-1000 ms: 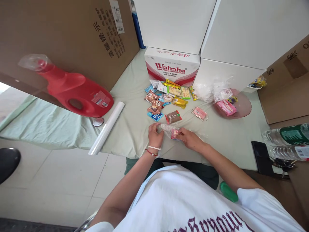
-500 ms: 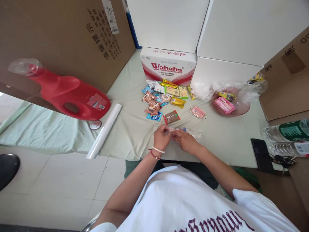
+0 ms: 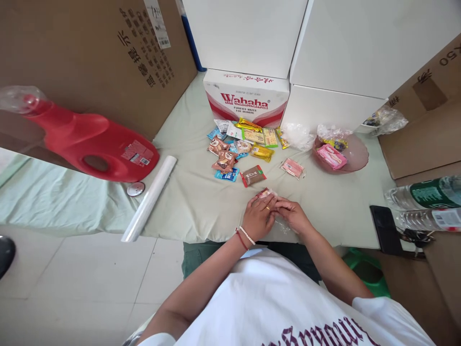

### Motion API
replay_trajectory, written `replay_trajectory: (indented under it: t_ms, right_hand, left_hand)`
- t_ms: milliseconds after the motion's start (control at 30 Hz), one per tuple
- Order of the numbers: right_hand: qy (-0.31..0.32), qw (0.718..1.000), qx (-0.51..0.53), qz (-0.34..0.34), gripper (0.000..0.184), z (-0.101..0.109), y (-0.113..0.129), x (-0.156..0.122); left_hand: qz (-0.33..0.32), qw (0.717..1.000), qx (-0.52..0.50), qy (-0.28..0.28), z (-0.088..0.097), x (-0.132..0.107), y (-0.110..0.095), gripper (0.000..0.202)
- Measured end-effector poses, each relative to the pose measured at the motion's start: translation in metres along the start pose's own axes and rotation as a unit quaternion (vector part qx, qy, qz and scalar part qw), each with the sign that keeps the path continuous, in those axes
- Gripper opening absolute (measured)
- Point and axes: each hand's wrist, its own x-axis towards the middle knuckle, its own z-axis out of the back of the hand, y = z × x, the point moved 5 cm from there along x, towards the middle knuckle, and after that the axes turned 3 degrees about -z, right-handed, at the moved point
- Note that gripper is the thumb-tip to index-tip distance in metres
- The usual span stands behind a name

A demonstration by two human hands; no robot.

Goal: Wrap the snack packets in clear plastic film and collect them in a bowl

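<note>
My left hand (image 3: 258, 217), with a ring and bracelets, lies over a small red-and-white snack packet (image 3: 265, 192), its fingers closed on it. Beside it, my right hand (image 3: 292, 216) pinches at the same spot, the fingertips of both hands meeting. Clear plastic film (image 3: 284, 225) shows crumpled below the right hand; how it lies around the packet is mostly hidden. Just beyond my hands rests a brown packet with red ends (image 3: 253, 176). A pink wrapped snack (image 3: 293, 167) lies to its right, and several snack packets (image 3: 225, 161) are heaped to its left.
A white film roll (image 3: 150, 198) and a red detergent bottle (image 3: 101, 149) lie to the left. A Wahaba-style printed carton (image 3: 248, 98) stands behind. At right are a pink bowl (image 3: 355, 161) with snacks, clear plastic (image 3: 297, 136), a phone (image 3: 386, 229) and water bottles (image 3: 425, 194).
Both hands have shifted slightly right and nearer my body. The left hand has turned palm-down over the packet, whose red-and-white end now shows past the fingers.
</note>
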Motion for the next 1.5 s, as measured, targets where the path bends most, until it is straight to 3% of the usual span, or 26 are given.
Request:
replay_trajectory:
  t_ms: [67,133,233,300,367,433,533,600,733,800,900,1033,1133,1233,1400,1500]
  right_hand:
    - [-0.079,0.997,0.018,-0.017,0.034,0.012,-0.003,-0.009]
    - [-0.188,0.98,-0.069,0.001,0.036,0.032,0.001,-0.024]
    - [-0.298,0.9,-0.314,0.053,0.044,0.051,0.008,-0.048]
    - [-0.286,0.852,-0.434,0.071,0.046,0.048,0.004,-0.057]
    - [-0.235,0.842,-0.479,0.078,0.032,0.037,-0.002,-0.06]
    - [-0.194,0.867,-0.454,0.069,0.02,0.025,-0.003,-0.056]
    - [-0.183,0.92,-0.347,0.018,0.023,0.007,0.009,-0.035]
    - [-0.175,0.928,-0.327,0.01,0.019,-0.01,0.025,-0.011]
    - [-0.127,0.867,-0.479,0.046,0.015,-0.053,0.051,0.032]
    - [-0.102,0.837,-0.536,0.042,0.018,-0.071,0.051,0.043]
    - [-0.087,0.813,-0.575,0.007,0.018,-0.086,0.042,0.045]
    - [-0.089,0.792,-0.603,0.019,0.019,-0.092,0.033,0.041]
    - [-0.093,0.768,-0.63,0.068,0.033,-0.096,0.032,0.04]
    - [-0.103,0.753,-0.649,0.046,0.045,-0.096,0.03,0.045]
    - [-0.134,0.765,-0.63,-0.002,0.025,-0.081,0.036,0.043]
    - [-0.163,0.791,-0.59,0.009,0.023,-0.052,0.045,0.024]
  left_hand:
    - [-0.002,1.0,0.026,-0.003,-0.004,-0.005,0.002,0.054]
    - [-0.009,0.999,0.052,-0.001,-0.007,-0.009,0.004,0.048]
    - [-0.023,0.996,0.085,0.004,-0.01,-0.014,0.005,0.047]
    - [-0.027,0.995,0.1,0.001,-0.012,-0.016,0.004,0.049]
    - [-0.031,0.993,0.11,-0.007,-0.013,-0.018,0.002,0.049]
    - [-0.034,0.993,0.115,-0.017,-0.014,-0.019,0.0,0.05]
    - [-0.039,0.993,0.11,-0.016,-0.017,-0.02,-0.002,0.047]
    - [-0.048,0.994,0.102,-0.003,-0.02,-0.019,-0.002,0.042]
    - [-0.037,0.996,0.08,0.005,-0.016,-0.023,0.006,0.035]
    - [-0.027,0.998,0.062,-0.012,-0.007,-0.03,0.013,0.039]
    - [-0.053,0.996,0.044,-0.054,0.015,-0.051,0.018,0.045]
    - [-0.093,0.99,0.024,-0.105,0.045,-0.084,0.03,0.05]
    - [-0.053,0.988,0.027,-0.145,0.061,-0.099,0.052,0.037]
    - [-0.004,0.986,0.037,-0.163,0.067,-0.106,0.072,0.024]
    - [0.009,0.98,0.055,-0.191,0.074,-0.112,0.083,0.016]
    - [0.003,0.979,0.067,-0.195,0.077,-0.112,0.088,0.017]
